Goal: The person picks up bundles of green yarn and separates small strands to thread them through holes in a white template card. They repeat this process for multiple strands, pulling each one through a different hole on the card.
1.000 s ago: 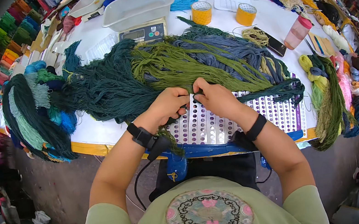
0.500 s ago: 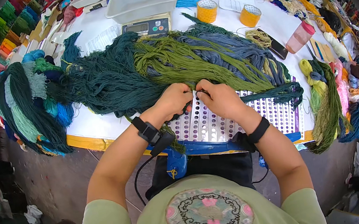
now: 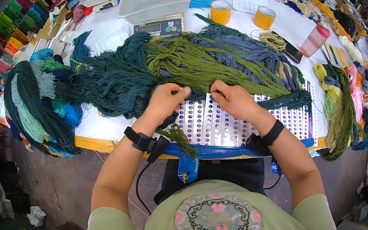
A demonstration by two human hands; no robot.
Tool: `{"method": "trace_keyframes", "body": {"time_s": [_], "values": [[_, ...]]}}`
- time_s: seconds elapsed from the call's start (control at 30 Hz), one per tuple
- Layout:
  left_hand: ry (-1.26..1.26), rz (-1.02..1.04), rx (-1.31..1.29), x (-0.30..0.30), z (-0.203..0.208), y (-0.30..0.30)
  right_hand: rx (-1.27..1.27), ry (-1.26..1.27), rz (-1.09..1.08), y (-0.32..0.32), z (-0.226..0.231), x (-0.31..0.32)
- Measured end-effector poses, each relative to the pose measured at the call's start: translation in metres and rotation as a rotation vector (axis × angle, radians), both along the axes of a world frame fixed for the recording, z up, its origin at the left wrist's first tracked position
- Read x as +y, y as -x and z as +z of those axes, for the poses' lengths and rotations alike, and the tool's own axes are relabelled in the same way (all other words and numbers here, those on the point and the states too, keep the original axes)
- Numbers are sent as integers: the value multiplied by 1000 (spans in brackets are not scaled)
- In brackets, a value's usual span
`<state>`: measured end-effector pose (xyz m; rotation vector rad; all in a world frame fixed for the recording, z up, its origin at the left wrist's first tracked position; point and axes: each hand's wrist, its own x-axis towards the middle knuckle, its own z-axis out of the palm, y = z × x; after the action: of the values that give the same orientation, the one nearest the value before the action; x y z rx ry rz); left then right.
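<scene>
My left hand (image 3: 166, 102) is bent over the dark green yarn (image 3: 114, 80), its fingers drawn together near the thumb. Whatever they pinch is too small to tell. To its right, my right hand (image 3: 235, 101) has thumb and forefinger closed at the upper end of a white perforated strip (image 3: 208, 120); I cannot make out what is between them. Several such strips with rows of round holes lie side by side under my hands. Olive green yarn (image 3: 195, 65) and grey-blue yarn (image 3: 246, 53) spread just beyond. A small olive tuft (image 3: 179, 140) hangs by my left wrist.
A digital scale (image 3: 159, 27) carries a clear plastic tub (image 3: 157, 2) at the back. Two yellow tape rolls (image 3: 220, 12), a phone (image 3: 293, 53) and a pink cup (image 3: 315, 40) stand or lie right of the yarn. Coloured hanks (image 3: 33, 106) drape over the table's left edge.
My hands have drawn apart from their place together at the strip's upper end, the left going left and the right slightly right. The whole view has shifted a little.
</scene>
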<state>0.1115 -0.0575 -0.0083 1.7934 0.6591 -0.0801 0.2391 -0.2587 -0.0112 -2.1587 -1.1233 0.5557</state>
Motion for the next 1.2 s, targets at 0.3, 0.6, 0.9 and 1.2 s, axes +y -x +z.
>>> {"method": "trace_keyframes", "body": {"time_s": [0.3, 0.6, 0.9, 1.2], "values": [[605, -95, -122, -21, 5, 6, 75, 75, 0, -4, -8, -2], [-146, -536, 51, -42, 0, -27, 134, -149, 57, -15, -14, 4], [879, -74, -175, 4, 41, 10, 77, 92, 87, -12, -3, 0], [375, 920, -821, 116, 55, 51, 13, 140, 83, -11, 1, 3]]}}
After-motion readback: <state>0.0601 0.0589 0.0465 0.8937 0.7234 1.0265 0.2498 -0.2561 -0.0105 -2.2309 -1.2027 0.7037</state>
